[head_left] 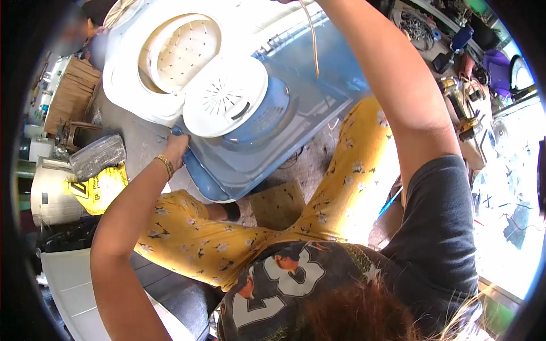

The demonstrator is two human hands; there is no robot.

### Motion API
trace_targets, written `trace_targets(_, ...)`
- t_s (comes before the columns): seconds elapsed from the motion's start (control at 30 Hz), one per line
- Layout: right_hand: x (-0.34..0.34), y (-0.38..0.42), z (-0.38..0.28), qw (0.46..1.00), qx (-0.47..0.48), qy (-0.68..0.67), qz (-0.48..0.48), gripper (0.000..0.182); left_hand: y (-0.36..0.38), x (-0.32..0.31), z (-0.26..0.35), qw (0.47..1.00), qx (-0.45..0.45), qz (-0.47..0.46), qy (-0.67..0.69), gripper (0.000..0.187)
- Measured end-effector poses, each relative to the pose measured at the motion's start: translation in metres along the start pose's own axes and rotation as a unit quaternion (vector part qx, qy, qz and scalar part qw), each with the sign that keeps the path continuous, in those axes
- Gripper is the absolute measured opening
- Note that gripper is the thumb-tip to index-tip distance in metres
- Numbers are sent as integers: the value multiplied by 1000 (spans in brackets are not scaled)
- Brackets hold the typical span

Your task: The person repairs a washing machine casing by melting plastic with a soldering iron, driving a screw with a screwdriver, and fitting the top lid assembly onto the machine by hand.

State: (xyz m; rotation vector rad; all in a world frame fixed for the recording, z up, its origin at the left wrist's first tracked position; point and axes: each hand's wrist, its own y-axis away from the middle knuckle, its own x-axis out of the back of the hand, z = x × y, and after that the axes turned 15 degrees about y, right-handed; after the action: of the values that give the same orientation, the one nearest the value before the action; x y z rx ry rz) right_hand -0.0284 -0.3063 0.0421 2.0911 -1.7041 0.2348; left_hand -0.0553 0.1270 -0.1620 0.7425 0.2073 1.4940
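A white and blue machine, looking like a twin-tub washer, has an open round tub (187, 54) with a perforated inside. Its round white slotted lid (224, 96) stands open over a translucent blue cover (307, 102). My left hand (176, 149), with a gold-coloured band at the wrist, is closed round the blue edge (202, 176) at the near left corner. My right arm reaches to the top of the view, where only a sliver of my right hand (284, 1) shows; its grip is cut off. Beside it a thin tan strip (313, 40) hangs over the cover.
A yellow bag (99, 190) and a plastic-wrapped bundle (98, 156) lie at the left by a cream container (51, 193). A wooden block (278, 204) sits between my legs. Tools and parts (466, 113) crowd the right side. Part of another person (91, 34) shows at upper left.
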Motion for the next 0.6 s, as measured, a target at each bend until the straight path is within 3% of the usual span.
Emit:
trace_targets(0.2, -8, 14, -8, 1000, -12, 1, 12, 27, 12, 1, 7, 997, 11, -58, 53, 53)
trace_targets(0.27, -13, 22, -12, 1000, -16, -7, 21, 32, 27, -7, 10, 999, -30, -14, 32, 53)
trace_targets(0.33, -10, 19, -6, 999, -15, -10, 28, 21, 34, -12, 6, 996, -70, 64, 0, 57)
trace_targets(0.5, -22, 34, -14, 995, -25, 17, 94, 23, 27, -13, -8, 994, -77, 76, -7, 70)
trace_targets(0.6, -13, 17, 1, 997, -3, -15, 70, 24, 23, -14, -14, 994, -70, 86, -9, 68)
